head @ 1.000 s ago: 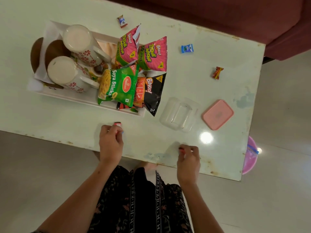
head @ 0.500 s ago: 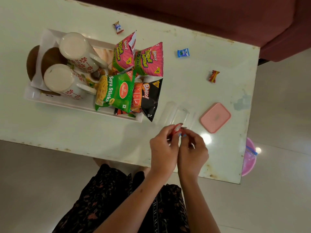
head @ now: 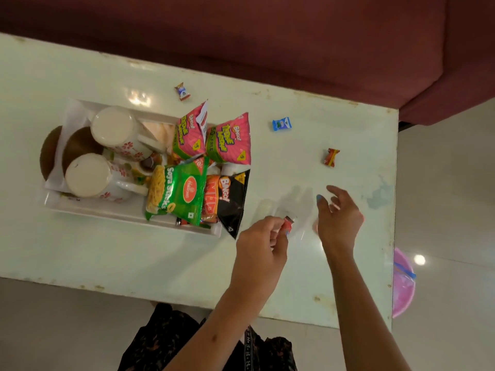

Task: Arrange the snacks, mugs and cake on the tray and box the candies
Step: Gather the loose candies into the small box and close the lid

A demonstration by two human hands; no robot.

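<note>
Over the clear box [head: 288, 210] on the worktop [head: 107, 250], our left hand [head: 261, 243] pinched a red candy [head: 288, 224] by its wrapper, while our right hand [head: 338, 218] hung open and empty. We judged it light and crinkly, likely slippery, best held at the twisted end.

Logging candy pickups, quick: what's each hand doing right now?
Left hand: pinching a red candy.
Right hand: open, fingers spread, holding nothing visible.

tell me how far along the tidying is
Done: mugs, cake and snack packets sit on the tray. In hand: the left hand holds a red candy over the blurred clear box; the right hand is open. Left: three candies on the table, brown-white, blue, orange.
</note>
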